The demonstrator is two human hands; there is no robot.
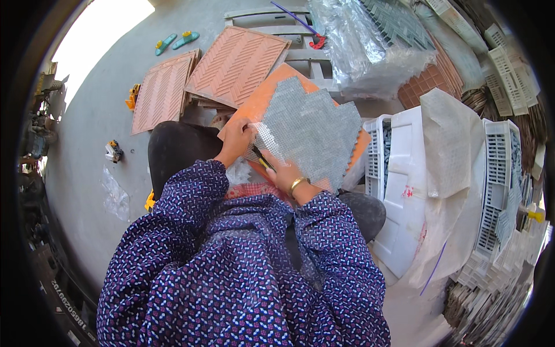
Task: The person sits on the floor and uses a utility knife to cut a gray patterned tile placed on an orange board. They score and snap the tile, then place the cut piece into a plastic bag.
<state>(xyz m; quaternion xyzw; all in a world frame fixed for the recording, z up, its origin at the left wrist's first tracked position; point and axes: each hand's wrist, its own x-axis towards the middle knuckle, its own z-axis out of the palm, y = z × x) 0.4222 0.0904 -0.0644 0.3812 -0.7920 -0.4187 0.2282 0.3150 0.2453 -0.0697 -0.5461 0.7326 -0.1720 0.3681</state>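
A grey mosaic sheet with zigzag edges [312, 127] lies on an orange board [263, 98] across my lap. My left hand [236, 140] pinches the loose white mesh backing [260, 143] at the sheet's near left corner. My right hand [283, 172], with a gold bracelet on the wrist, rests at the sheet's near edge and grips a small dark tool with a yellow part [263, 161] against the mesh. Both sleeves are dark blue with a small print.
Two terracotta herringbone moulds [165, 92] [237, 63] lie on the concrete floor ahead. White plastic crates [404, 173] stand at my right, one draped with mesh [445, 139]. Clear plastic bags covering grey tiles [376, 40] lie beyond. Sandals [176, 40] sit far left.
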